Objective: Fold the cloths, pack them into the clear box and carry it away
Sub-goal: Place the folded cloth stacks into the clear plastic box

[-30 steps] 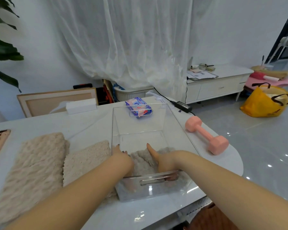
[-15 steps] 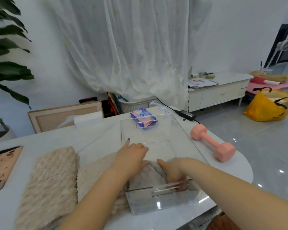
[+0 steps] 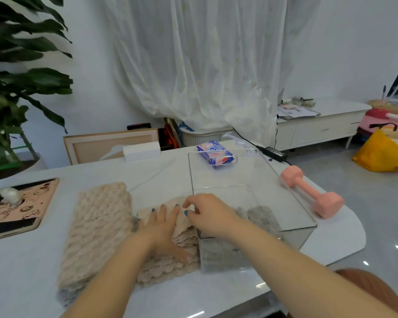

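Note:
The clear box (image 3: 292,203) stands on the white table, right of centre, with a grey cloth (image 3: 260,216) lying in its near half. A folded beige cloth (image 3: 166,265) lies against the box's left wall. My left hand (image 3: 163,228) rests flat on this cloth, fingers spread and straight. My right hand (image 3: 209,214) reaches across the box's left wall, and its thumb and curled forefinger pinch the cloth's far edge. A longer beige cloth (image 3: 97,230) lies folded further left.
A pink dumbbell (image 3: 313,196) lies right of the box, near the table's rounded edge. Behind the box are a pack of wipes (image 3: 214,153), a power adapter (image 3: 271,152) and a white carton (image 3: 141,151). A pink tablet (image 3: 21,207) sits at far left.
Both hands have come out of the box, leaving the grey cloth inside. They moved left onto the beige cloth beside it; the view has also shifted left.

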`<state>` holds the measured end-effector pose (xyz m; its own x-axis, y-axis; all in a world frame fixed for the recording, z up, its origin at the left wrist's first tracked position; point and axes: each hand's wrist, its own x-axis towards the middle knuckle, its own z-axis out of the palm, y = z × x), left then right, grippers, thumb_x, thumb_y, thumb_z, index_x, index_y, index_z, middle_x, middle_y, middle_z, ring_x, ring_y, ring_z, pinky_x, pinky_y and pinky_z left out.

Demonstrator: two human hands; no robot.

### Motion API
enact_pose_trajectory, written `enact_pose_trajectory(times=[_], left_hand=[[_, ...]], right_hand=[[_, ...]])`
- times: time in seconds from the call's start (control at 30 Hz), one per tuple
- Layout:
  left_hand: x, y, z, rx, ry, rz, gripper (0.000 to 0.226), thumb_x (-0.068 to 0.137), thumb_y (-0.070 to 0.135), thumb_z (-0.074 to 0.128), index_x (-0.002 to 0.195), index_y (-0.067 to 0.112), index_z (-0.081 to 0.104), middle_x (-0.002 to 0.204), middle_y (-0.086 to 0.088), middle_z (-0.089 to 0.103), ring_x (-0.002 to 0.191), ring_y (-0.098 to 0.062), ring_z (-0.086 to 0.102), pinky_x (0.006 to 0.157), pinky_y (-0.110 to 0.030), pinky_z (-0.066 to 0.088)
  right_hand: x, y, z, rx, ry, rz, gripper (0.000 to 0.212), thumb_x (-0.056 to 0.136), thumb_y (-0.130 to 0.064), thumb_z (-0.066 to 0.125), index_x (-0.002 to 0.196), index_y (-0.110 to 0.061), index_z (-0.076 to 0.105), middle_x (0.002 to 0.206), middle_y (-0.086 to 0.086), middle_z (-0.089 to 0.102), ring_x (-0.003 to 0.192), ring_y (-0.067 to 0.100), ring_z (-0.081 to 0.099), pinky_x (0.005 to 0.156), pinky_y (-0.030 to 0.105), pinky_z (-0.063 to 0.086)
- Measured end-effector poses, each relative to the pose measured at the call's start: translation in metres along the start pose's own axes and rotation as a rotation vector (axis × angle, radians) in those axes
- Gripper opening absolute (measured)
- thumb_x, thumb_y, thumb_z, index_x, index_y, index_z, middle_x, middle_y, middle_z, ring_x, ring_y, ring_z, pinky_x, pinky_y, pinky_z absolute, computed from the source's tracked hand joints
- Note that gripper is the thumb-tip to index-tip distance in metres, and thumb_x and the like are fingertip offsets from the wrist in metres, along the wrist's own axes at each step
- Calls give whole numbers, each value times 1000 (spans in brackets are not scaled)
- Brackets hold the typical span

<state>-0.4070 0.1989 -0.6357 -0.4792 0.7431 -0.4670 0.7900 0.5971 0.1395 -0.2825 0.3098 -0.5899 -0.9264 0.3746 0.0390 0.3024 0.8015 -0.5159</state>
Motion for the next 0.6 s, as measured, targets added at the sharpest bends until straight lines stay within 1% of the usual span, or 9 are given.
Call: enact_pose_trajectory(times=[0.07,0.13,0.17,0.2,0.27,0.3,0.37,0.47,0.6], left_hand=[[7,1,15,-26,113,8,118,72,72,60,147,35,-24,158,-5,-24,146,-33,-17,114,-60,2],[9,-6,14,-113,116,63,101,80,68,55,150,39,-12,160,-2,-16,147,-31,-12,115,-59,1],[9,-12,7,-213,102,107,90,82,65,54,151,42,1,161,-1,-4,148,-29,-4,117,-56,5],[5,-16,3,-350,92,165,74,83,61,55,147,46,21,159,2,18,147,-26,13,117,-53,14],[-1,-22,-2,-623,185,248,28,88,43,58,115,51,56,127,13,60,124,-15,51,106,-41,39],[-5,-23,-5,-726,242,236,17,90,36,59,102,47,63,111,15,67,111,-12,60,99,-37,46],[-8,-27,-7,-827,313,185,13,89,39,57,94,41,69,101,14,71,100,-11,64,95,-38,49],[-17,-29,-7,-905,375,177,22,90,43,52,102,34,69,103,9,71,99,-13,65,93,-40,50],[-35,-24,-14,-1177,525,202,20,99,32,47,109,25,64,100,7,69,94,-13,64,74,-24,49]], right_hand=[[-6,7,6,120,-31,50,26,94,-29,46,116,-25,60,77,-2,59,76,19,55,64,30,39],[-4,9,7,90,-3,34,29,94,-30,45,120,-26,58,73,-8,55,75,15,51,65,30,40],[0,8,5,43,23,19,30,93,-29,45,121,-25,57,76,-7,56,78,16,51,67,31,40],[0,6,6,15,36,18,31,93,-29,45,121,-24,57,78,-5,58,80,18,52,69,32,41],[1,6,7,40,41,30,30,92,-27,47,119,-23,60,72,-9,56,80,20,53,73,34,44],[1,6,7,52,38,36,30,92,-26,48,119,-23,60,68,-12,51,79,18,51,74,34,45],[0,6,7,65,37,45,31,91,-26,49,120,-23,59,64,-13,46,77,16,49,74,34,45],[-3,1,4,47,77,31,28,93,-26,50,117,-18,62,69,-10,47,79,15,47,72,31,41],[-6,-1,1,-7,232,-31,26,96,-21,48,102,-8,69,86,3,51,79,18,51,70,30,38]])
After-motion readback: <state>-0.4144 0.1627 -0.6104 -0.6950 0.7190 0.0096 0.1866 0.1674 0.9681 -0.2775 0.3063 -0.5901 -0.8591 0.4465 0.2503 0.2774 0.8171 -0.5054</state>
